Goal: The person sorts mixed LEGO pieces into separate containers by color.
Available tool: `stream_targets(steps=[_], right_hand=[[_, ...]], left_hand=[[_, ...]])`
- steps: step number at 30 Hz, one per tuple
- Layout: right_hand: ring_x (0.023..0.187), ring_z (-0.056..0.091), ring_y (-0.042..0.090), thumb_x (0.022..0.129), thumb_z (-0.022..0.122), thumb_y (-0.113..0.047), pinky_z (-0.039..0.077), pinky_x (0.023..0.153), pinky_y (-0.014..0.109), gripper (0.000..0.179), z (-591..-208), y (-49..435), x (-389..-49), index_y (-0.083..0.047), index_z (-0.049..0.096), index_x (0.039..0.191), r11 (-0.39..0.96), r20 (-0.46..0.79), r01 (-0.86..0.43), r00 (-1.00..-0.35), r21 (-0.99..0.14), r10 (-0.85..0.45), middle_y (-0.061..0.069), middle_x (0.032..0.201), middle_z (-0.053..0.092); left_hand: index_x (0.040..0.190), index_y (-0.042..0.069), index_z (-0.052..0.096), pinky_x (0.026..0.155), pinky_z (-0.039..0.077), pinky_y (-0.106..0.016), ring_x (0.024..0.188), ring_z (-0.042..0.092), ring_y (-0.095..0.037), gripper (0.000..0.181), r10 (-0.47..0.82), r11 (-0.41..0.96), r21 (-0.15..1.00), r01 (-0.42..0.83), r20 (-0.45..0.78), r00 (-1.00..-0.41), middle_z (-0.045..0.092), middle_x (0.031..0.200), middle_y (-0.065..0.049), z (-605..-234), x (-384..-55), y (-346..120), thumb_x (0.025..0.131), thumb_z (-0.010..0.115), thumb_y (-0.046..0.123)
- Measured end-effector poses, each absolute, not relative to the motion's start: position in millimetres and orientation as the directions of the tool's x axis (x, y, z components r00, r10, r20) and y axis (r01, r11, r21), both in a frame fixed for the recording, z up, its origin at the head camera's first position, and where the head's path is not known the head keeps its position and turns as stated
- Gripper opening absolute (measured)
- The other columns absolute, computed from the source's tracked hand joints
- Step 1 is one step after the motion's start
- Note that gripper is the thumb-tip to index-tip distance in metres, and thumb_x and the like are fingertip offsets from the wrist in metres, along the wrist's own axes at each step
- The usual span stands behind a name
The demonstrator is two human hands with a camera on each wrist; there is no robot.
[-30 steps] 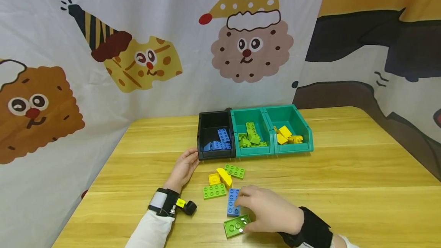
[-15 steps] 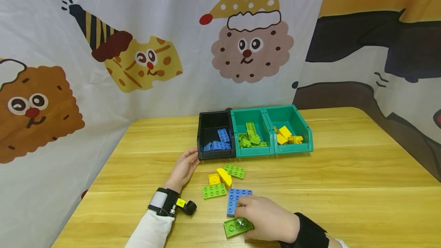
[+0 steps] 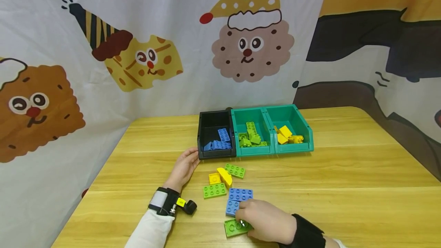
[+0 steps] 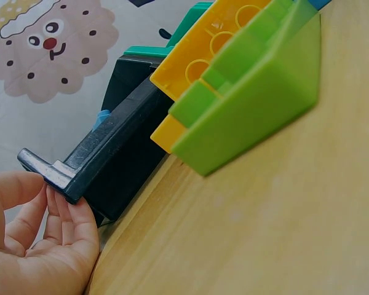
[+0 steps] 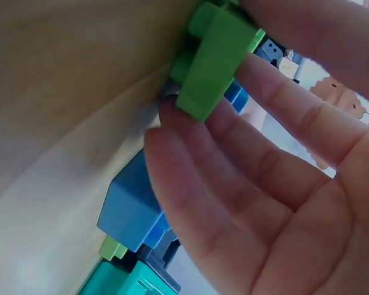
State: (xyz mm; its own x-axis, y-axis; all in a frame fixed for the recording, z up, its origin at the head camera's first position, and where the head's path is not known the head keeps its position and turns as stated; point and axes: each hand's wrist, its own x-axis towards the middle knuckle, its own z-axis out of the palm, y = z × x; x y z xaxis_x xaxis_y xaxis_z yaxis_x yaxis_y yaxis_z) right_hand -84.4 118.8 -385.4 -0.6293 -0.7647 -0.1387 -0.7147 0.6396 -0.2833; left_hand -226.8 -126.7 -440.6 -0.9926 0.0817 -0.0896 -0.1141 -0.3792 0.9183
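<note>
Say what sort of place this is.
Probably an indoor play corner or staged tabletop setup; can't tell which. Clues: a wood-look table, a cartoon-print cloth backdrop behind it, and toy bricks with three open bins holding more, sorted by colour.

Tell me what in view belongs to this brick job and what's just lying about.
Likely in the job:
Loose blue bricks, green bricks, yellow bricks
Black bin, two teal bins

Seemingly just surroundings:
Cartoon-print cloth
Wrist straps, worn rather than lying loose
</note>
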Motion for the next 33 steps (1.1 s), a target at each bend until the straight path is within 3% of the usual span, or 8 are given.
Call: stream_targets(steps=[23,33], right_hand=[[0.076,0.051,-0.004,0.073,0.08,-0.017,0.049,0.07,0.019,0.024,-367.0,127.0,-84.0,-0.018,0.07,0.096,0.647,-0.156,-0.675,-0.64,-0.355,-0.753,-0.013,0.088,0.061],[0.076,0.051,0.0,0.073,0.079,-0.011,0.051,0.072,0.02,0.026,-342.5,141.0,-103.5,-0.009,0.07,0.097,0.642,-0.012,-0.672,-0.687,-0.369,-0.726,-0.005,0.088,0.061]], left_hand=[[0.107,0.0,0.054,0.079,0.048,-0.02,0.086,0.054,-0.009,0.015,0.069,-0.366,0.924,-0.114,-0.095,-0.993,0.055,0.096,0.0,-441.7,-226.8,-126.1,0.096,0.045,-0.003],[0.112,-0.004,0.05,0.08,0.047,-0.019,0.086,0.054,-0.008,0.018,0.075,-0.359,0.927,-0.112,-0.091,-0.993,0.054,0.097,0.001,-441.5,-227.6,-126.1,0.096,0.043,-0.003]])
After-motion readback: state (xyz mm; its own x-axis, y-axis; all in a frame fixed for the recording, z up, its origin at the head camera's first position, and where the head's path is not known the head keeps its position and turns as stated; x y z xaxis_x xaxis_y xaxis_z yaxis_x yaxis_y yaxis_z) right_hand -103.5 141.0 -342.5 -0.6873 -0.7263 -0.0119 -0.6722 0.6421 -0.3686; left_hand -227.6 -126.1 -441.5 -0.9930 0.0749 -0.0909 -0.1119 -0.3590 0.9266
